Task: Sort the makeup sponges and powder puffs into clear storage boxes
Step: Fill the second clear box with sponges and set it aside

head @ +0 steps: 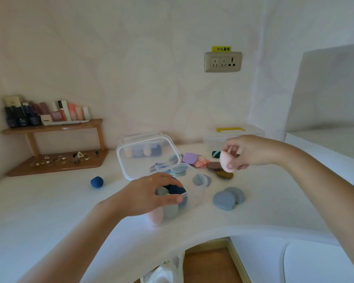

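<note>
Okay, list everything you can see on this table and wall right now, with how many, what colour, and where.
Open clear box: one, transparent, table centre, holds pink, grey and navy sponges.
Its lid: one, clear, raised behind it.
Second clear box: one, behind the lid, sponges inside.
Yellow-handled box: one, clear, back right.
Navy sponge: one, dark blue, alone on the table, left.
Grey-blue puffs: two, overlapping, right of the open box.
Loose pile: several, purple, patterned pink, brown, olive, behind the open box.
Wooden shelf: one, brown, left wall, bottles on top, small trinkets below.
Wall socket: one, beige, yellow label above.
Left hand: on the open box.
Right hand: fingers holding a pink sponge.
</note>
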### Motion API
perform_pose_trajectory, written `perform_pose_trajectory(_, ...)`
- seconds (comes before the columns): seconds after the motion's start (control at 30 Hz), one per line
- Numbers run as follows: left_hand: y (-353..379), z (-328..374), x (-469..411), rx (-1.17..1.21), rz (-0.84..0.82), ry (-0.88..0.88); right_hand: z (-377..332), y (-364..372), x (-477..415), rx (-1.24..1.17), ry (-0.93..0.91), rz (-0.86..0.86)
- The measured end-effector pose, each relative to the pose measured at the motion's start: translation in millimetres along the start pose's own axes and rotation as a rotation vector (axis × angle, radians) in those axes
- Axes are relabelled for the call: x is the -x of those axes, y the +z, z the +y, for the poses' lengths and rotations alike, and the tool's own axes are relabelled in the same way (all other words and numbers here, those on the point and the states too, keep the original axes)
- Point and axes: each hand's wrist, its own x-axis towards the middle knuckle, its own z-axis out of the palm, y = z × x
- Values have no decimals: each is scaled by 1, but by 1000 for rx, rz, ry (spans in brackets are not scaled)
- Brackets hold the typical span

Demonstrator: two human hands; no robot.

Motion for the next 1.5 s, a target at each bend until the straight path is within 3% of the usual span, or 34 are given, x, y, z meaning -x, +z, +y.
perform_pose_trajectory(0.1,0,-1,0,21,2,-15,-30,16,-8,-220,-283,-108)
perform_pose_trajectory(0.2,-1,-2,-3,53,-7,-48,-49,37,-22,-120,-374,-201)
perform_pose_trajectory(0.4,-6,-3,-12,69,10,-132,-61,52,-33,-61,-366,-372)
perform_pose_trajectory(0.63,4,-15,-22,54,192,-191,-70,66,-33,31,-345,-328)
perform_pose_trajectory(0.77,2,-18,-22,13,171,-189,-79,80,-30,125,-379,-268)
perform_pose_trajectory(0.93,0,-14,-18,-12,106,-125,-86,80,-35,269,-306,-302)
perform_pose_trajectory(1.1,-12,-18,-2,34,25,-57,-91,99,-52,350,-259,-205)
perform_pose_trajectory(1.33,-18,-31,8,94,106,-157,-114,107,-64,452,-282,-385)
perform_pose_trajectory(1.5,-23,-38,20,44,133,-192,-128,107,-61,314,-317,-481)
